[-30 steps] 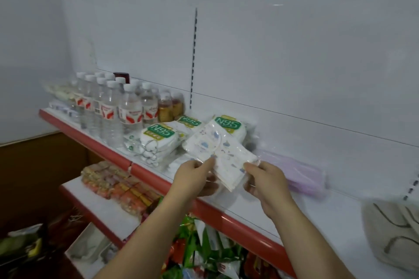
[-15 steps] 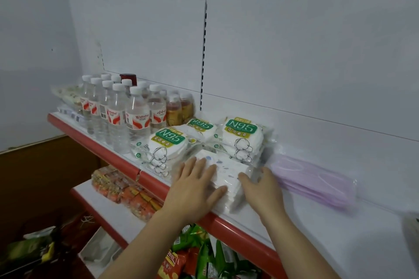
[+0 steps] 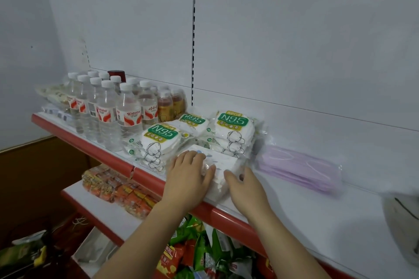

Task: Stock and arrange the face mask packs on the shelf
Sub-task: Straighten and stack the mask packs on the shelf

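Note:
A stack of white patterned face mask packs (image 3: 221, 163) lies at the front of the white shelf (image 3: 317, 215) with its red front edge. My left hand (image 3: 189, 175) rests flat on top of the stack, fingers spread. My right hand (image 3: 243, 184) touches the stack's right side, thumb against it. Behind and to the left stand N95 mask packs (image 3: 233, 129) with green labels, a second pile of N95 packs (image 3: 159, 140) and a third pile (image 3: 193, 120) further back. A pack of purple masks (image 3: 299, 169) lies to the right.
Water bottles (image 3: 108, 111) and amber drink bottles (image 3: 170, 106) fill the shelf's left part. A grey-white bag (image 3: 403, 222) sits at the far right. Snack packs (image 3: 118, 190) lie on the lower shelf, green and red bags (image 3: 199, 251) below.
One second ago both hands held a patterned pack in the air. They laid it on the stack, and now the hands press on and beside it; the left fingers have drawn back a little.

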`<state>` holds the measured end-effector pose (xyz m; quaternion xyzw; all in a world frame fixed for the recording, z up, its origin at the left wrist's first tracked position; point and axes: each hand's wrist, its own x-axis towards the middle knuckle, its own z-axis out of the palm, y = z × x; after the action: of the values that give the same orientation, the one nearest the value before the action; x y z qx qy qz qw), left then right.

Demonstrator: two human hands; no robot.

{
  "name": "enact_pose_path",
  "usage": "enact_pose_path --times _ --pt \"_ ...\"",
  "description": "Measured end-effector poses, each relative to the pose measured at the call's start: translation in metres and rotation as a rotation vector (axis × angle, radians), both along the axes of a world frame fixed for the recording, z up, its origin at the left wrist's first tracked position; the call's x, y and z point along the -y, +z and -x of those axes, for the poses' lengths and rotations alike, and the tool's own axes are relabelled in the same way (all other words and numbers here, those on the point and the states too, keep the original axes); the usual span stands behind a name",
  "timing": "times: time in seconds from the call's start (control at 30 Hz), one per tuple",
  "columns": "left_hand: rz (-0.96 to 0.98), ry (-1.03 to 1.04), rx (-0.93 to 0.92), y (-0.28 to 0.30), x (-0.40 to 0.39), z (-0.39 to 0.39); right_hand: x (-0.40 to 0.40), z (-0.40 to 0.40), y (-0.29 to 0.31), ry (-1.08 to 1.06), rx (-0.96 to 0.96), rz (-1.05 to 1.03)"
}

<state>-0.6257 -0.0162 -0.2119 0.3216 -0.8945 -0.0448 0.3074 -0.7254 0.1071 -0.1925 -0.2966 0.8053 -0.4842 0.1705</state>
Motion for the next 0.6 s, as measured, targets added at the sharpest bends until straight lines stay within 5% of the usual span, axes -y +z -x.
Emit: enact_pose_path --times 0.33,0.6 --pt "-0.171 -0.315 -0.403 0.014 -0.086 0.036 -0.086 0.015 0.0 -0.123 -0.222 0.202" --pt "-0.381 -0.569 -0.409 0.028 -0.189 0.097 -0.199 0.051 0.008 -0.322 -0.355 0.27"
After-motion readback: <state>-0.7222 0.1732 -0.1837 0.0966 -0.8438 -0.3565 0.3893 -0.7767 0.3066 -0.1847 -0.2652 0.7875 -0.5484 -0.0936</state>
